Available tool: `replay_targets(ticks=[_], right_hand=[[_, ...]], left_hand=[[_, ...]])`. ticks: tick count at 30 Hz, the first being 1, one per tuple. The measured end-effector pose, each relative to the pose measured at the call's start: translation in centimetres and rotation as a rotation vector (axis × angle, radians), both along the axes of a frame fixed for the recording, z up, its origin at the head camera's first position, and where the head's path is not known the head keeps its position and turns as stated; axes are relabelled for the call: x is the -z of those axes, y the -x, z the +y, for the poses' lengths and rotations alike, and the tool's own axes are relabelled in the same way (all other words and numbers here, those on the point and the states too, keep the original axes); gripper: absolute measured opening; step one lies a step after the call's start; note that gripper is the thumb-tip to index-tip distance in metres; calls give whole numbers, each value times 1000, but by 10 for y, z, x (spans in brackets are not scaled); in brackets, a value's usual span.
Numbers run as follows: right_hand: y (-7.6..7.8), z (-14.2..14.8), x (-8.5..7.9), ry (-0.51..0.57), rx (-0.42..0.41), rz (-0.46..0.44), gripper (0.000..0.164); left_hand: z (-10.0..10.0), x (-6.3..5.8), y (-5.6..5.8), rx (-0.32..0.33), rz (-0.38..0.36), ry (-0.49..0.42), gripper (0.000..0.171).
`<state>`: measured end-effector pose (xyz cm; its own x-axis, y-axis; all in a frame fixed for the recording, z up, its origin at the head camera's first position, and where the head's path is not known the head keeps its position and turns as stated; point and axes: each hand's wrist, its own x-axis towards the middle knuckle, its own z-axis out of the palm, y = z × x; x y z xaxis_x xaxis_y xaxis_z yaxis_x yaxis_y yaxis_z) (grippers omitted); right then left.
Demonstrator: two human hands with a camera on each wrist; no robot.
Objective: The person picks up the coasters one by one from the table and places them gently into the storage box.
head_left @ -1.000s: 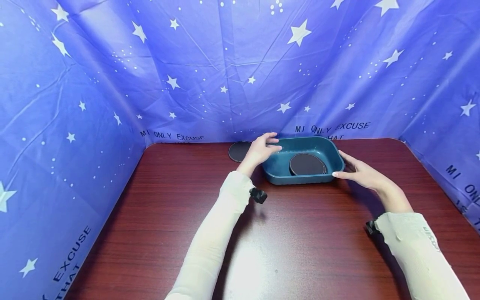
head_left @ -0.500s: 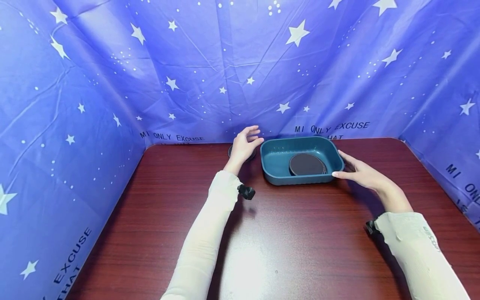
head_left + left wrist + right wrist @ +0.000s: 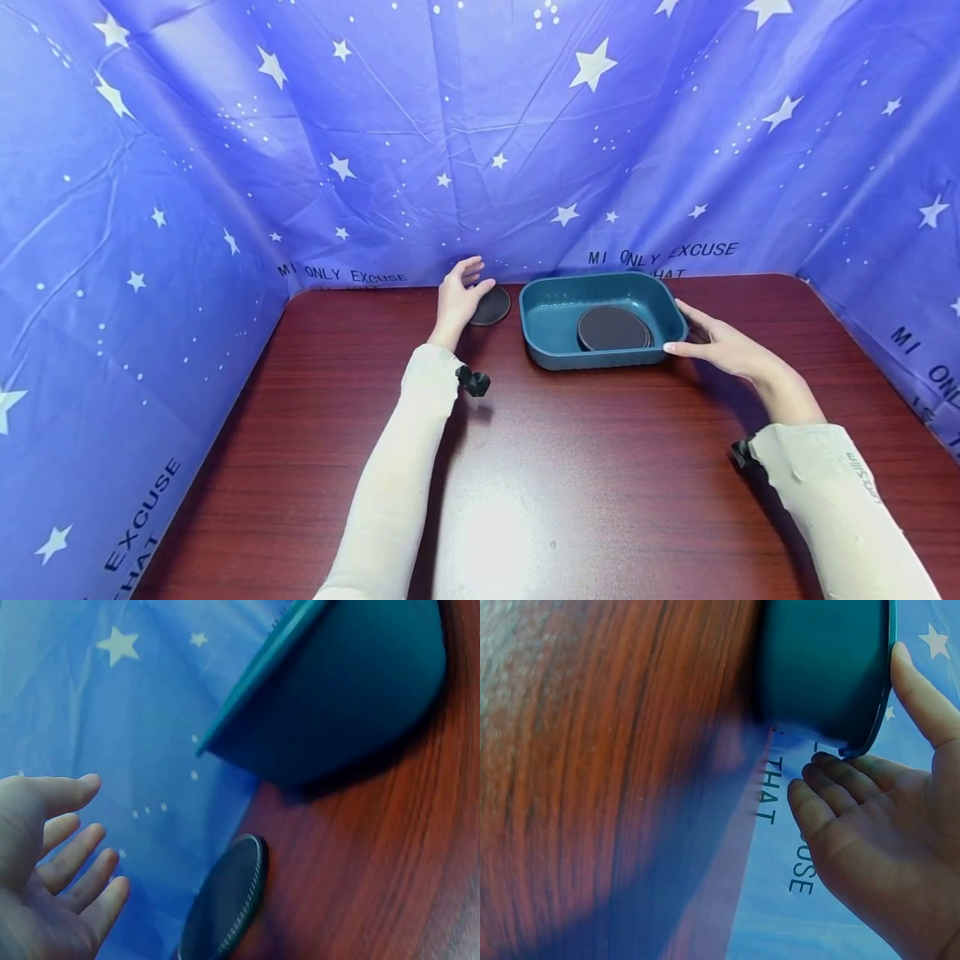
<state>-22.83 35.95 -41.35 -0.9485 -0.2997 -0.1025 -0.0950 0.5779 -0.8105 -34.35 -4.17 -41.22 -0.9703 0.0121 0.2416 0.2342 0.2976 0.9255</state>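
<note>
A dark round coaster point(image 3: 492, 306) with a stitched edge lies on the table near the back edge. Beside and partly over it is my left hand point(image 3: 456, 302), fingers spread and holding nothing; the left wrist view shows a gap between this hand point(image 3: 56, 870) and the coaster point(image 3: 225, 904). To the right stands a teal rectangular basin point(image 3: 551, 321). Inside it, toward the right, sits a small stack of similar coasters point(image 3: 613, 329). My right hand point(image 3: 723, 343) touches the basin's right end, its thumb at the rim and its fingers extended along the outside.
The reddish-brown wooden table point(image 3: 570, 475) reaches back to a blue star-printed curtain point(image 3: 420, 142) behind and at both sides. A bright glare spot lies on the tabletop's front middle. Black wrist mounts point(image 3: 474, 381) hang under the cuffs.
My left hand has moved left from over the basin's left end, past the coaster, uncovering most of it. The right hand and basin have stayed in place.
</note>
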Motion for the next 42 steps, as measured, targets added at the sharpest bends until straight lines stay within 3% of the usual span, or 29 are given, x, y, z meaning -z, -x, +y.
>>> replay_targets(ticks=[10, 15, 21, 27, 31, 36, 42], right_hand=[[1, -1, 0, 31, 9, -20, 91], [1, 0, 2, 11, 3, -6, 90], [1, 1, 2, 12, -5, 1, 89], [1, 1, 1, 9, -4, -6, 90], [0, 1, 1, -1, 1, -11, 90], [0, 1, 0, 0, 0, -9, 89], [1, 0, -1, -2, 4, -15, 90]], left_hand=[[-15, 23, 2, -65, -42, 31, 52], [-20, 35, 2, -109, -52, 95, 53], [-23, 47, 2, -102, -86, 142, 57], [-21, 58, 2, -129, -87, 256, 61], [-15, 58, 2, -120, -101, 390, 69], [-4, 53, -2, -129, -197, 549, 82], [6, 49, -4, -169, -252, 617, 83]])
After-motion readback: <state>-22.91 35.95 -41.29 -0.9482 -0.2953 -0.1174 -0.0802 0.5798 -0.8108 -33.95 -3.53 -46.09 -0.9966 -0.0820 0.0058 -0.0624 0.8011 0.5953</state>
